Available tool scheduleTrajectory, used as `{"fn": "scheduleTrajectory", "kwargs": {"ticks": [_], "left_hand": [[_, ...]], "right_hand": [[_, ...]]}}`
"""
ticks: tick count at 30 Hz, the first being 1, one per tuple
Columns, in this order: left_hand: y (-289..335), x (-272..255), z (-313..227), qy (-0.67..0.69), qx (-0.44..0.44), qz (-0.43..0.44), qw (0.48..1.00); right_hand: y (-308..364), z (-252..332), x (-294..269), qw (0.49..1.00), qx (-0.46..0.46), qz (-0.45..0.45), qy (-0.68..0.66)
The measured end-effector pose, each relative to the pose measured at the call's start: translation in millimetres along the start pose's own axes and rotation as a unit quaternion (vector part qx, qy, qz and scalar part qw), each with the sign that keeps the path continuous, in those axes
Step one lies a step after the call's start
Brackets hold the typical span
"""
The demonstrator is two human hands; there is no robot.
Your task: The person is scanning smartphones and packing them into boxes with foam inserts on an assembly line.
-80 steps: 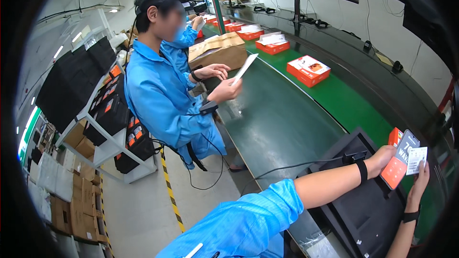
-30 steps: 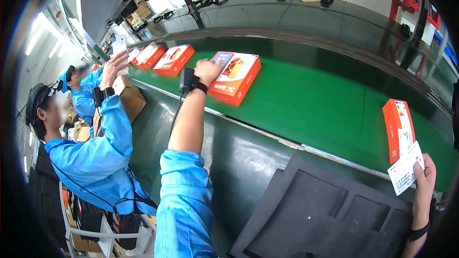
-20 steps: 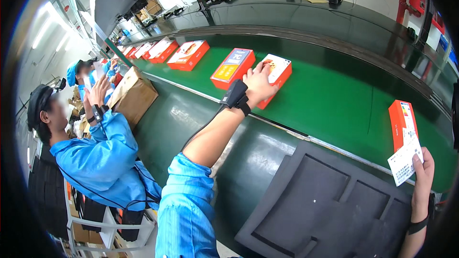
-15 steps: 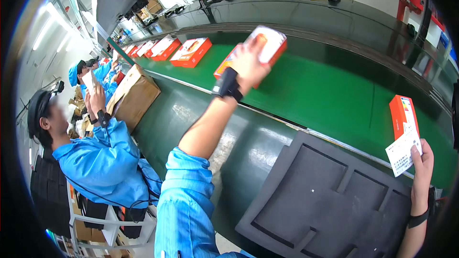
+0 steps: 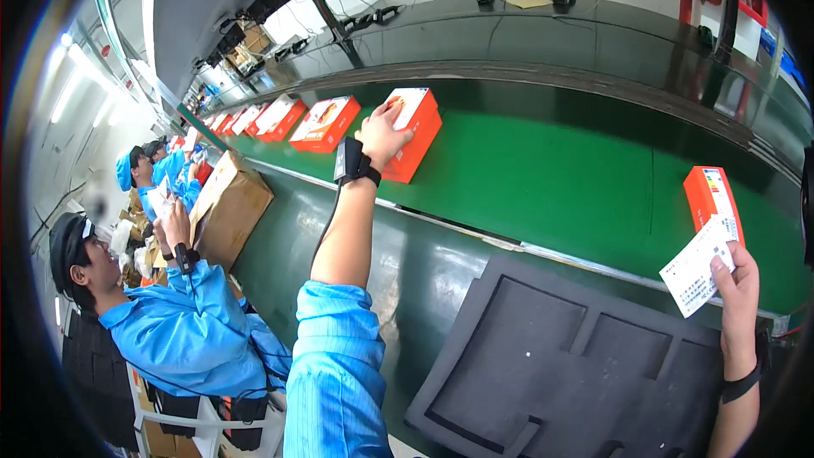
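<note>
My left hand (image 5: 383, 134) reaches out over the green conveyor belt (image 5: 543, 178) and grips an orange-and-white box (image 5: 413, 129), which is tilted and lifted off the belt. A black band wraps that wrist. My right hand (image 5: 739, 288) is at the right edge and pinches a white printed card (image 5: 695, 265). Just beyond the card an orange box (image 5: 714, 201) lies on the belt.
A black foam tray (image 5: 560, 365) with recesses lies on the dark table in front of me. More orange boxes (image 5: 322, 123) run down the belt to the left. Persons in blue coats work at the left beside a brown carton (image 5: 229, 208).
My left arm swung from the right side out to the belt, took hold of an orange-and-white box and lifted it. My right hand kept hold of the white card.
</note>
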State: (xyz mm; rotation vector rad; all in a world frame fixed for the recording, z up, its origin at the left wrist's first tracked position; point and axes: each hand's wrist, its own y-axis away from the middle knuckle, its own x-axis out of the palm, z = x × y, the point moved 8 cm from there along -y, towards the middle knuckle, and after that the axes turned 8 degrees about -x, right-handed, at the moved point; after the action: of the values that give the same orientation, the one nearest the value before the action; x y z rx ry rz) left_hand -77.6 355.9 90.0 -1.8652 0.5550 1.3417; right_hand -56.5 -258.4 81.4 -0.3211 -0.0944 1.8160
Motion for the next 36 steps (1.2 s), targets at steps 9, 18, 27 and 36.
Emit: {"fn": "scheduleTrajectory", "kwargs": {"ticks": [9, 18, 27, 36], "left_hand": [[1, 32, -5, -0.040, -0.021, 0.063, 0.997], [11, 61, -20, 0.009, -0.007, 0.037, 0.999], [33, 47, -39, 0.755, -0.116, 0.345, 0.545], [182, -80, -228, 0.460, 0.154, 0.465, 0.741]], "right_hand": [[-4, -3, 8, 1.000, 0.008, 0.003, 0.017], [-1, 5, 6, 0.998, -0.042, 0.031, 0.045], [1, 15, 47, 0.997, -0.042, 0.066, 0.008], [4, 20, 58, 0.995, -0.049, 0.083, 0.018]]}}
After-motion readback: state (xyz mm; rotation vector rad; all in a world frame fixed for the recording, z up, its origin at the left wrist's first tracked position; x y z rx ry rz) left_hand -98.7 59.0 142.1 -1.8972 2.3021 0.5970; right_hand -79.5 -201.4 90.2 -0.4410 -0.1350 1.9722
